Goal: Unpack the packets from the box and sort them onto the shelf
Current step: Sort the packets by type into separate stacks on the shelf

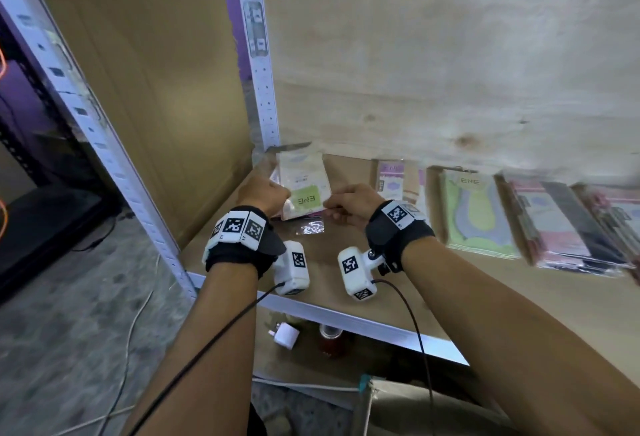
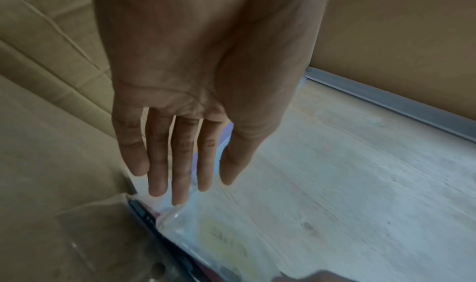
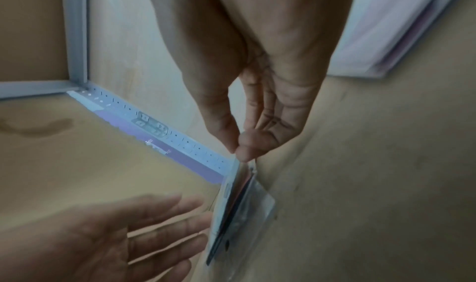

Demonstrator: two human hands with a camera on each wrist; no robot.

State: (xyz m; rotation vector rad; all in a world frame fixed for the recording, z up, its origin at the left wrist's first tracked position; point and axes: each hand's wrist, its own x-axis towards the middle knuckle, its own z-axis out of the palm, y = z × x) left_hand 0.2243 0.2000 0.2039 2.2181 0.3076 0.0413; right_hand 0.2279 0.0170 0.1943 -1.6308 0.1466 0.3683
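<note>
A small stack of clear packets [image 1: 304, 182], the top one carrying a green label, lies in the shelf's back left corner. My right hand [image 1: 341, 208] pinches the stack's right edge between thumb and forefinger, as the right wrist view shows on the packets [image 3: 237, 211]. On the other side my left hand [image 1: 273, 193] is held flat with straight fingers [image 2: 180, 164] against the stack's left edge. The left hand [image 3: 128, 235] grips nothing. The shelf board [image 1: 346, 262] is brown, with a pale wooden back wall.
More packets lie in a row to the right: a purple one [image 1: 398, 182], a green one [image 1: 474, 213], pink and black ones [image 1: 554, 224]. A metal upright [image 1: 258, 54] stands at the corner. Below are a white plug [image 1: 285, 335], a red jar [image 1: 330, 340] and a cardboard box [image 1: 415, 408].
</note>
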